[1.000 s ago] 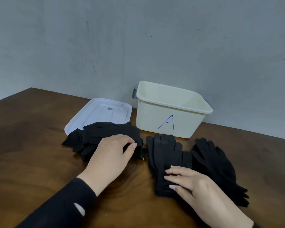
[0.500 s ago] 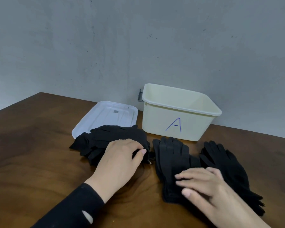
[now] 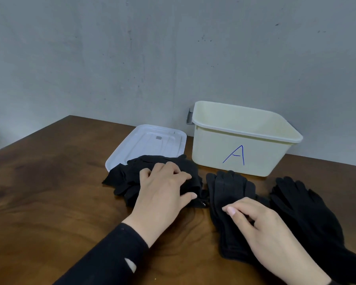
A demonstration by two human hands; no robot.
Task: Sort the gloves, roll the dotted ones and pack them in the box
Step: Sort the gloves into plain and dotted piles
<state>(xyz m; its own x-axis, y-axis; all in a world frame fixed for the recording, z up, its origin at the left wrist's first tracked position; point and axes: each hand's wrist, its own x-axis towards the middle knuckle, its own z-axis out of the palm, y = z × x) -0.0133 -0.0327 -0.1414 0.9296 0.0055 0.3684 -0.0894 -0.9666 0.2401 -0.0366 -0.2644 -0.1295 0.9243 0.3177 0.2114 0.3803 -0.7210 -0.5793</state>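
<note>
Brown wooden table under both hands, grey wall beyond. Farthest ahead of the right hand, cream box, open-topped, upright against the wall, blue "A" on its near face. Ahead of the left hand, white lid lying flat just beside the box, near edge covered by gloves. Three lots of black gloves (dots not discernible on any of them): outermost, to the right of the right hand, right pile, fingers pointing away; under the right hand, middle stack, laid flat, fingertips toward the box; under the left hand, left heap, rumpled, partly on the lid. Left hand resting palm down on the left heap, fingers bent over its right edge and thumb pressed in at the side, gripping the fabric. Right hand on the middle stack, fingers curled, tips bunching the cloth in a pinch. Black sleeve on the left forearm, small pale mark near its cuff. Small metallic clip between the hands, at the heap's near corner.
</note>
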